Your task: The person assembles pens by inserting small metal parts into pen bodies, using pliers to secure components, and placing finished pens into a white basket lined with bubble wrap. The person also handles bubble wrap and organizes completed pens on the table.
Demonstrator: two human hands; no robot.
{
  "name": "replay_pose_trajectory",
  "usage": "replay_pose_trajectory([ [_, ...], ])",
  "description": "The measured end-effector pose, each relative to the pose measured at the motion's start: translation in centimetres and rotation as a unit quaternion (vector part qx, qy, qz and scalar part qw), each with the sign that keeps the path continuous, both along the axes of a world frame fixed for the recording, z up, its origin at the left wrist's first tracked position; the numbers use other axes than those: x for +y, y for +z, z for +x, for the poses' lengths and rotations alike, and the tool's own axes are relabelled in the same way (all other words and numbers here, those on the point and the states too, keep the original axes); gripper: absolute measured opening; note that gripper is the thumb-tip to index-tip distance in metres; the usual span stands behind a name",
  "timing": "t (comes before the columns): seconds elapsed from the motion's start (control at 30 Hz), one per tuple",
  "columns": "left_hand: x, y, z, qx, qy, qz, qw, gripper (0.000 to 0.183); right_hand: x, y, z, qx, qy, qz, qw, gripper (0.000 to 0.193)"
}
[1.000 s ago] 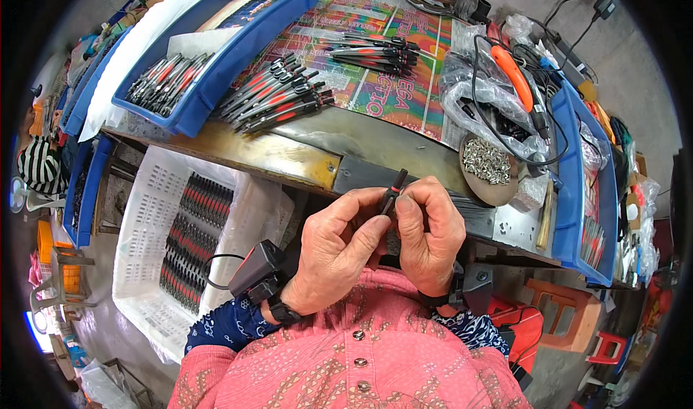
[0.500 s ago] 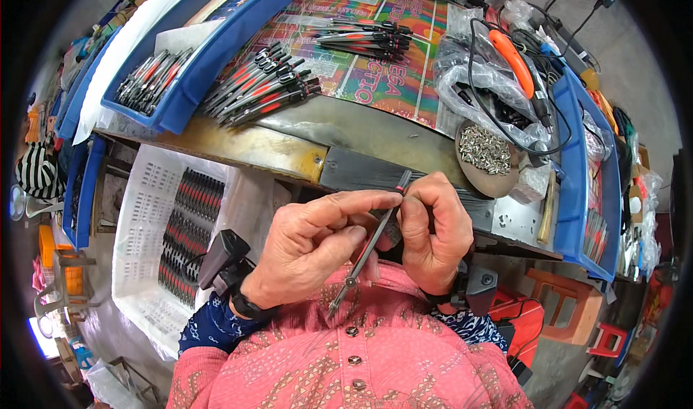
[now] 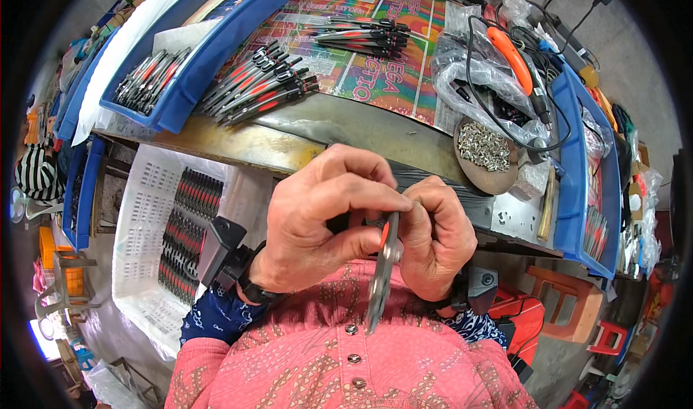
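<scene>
Above my lap, a slim grey-and-orange drawing compass [image 3: 381,283] hangs downward between my hands, its lower end blurred. My left hand [image 3: 321,218] is closed on it, thumb and fingers pinching around the orange part. Close against those fingertips, my right hand [image 3: 437,239] is also closed at the compass's upper end; its grip is partly hidden. Beyond the hands, a fanned pile of similar compasses [image 3: 260,84] lies on the bench, with a second pile [image 3: 368,37] on the colourful printed sheet [image 3: 404,84]. Both wrists wear black straps with dark devices.
A brown dish of small metal pins [image 3: 484,148] stands at the right, near an orange-handled tool [image 3: 510,61] with a black cable. Blue bins [image 3: 177,116] flank the bench. A white crate [image 3: 141,243] with rows of compasses sits at lower left.
The compass has swung from slanted to steeper, its lower end nearer my body. My left hand has risen and bent its fingers; the right hand has stayed nearly in place.
</scene>
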State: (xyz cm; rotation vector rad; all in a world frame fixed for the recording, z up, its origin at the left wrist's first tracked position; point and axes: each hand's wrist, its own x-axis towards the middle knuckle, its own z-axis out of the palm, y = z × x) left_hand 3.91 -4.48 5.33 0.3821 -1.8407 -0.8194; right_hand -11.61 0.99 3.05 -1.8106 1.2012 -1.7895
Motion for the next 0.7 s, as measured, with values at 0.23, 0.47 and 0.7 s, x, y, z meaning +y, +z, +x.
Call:
replay_pose_trajectory([
  [0.23,1.3,0.5,-0.8,0.040,-0.010,0.240,0.970,0.024,0.1,0.1,0.1,0.030,0.002,-0.029,0.999,0.006],
  [0.47,1.7,1.5,-1.3,0.096,-0.061,0.431,0.895,0.034,0.6,0.3,0.1,0.046,-0.012,-0.010,0.999,0.007],
  [0.7,1.5,1.5,-1.6,0.110,-0.048,0.433,0.893,0.044,0.4,0.7,-0.3,0.081,0.020,-0.026,0.996,0.012],
])
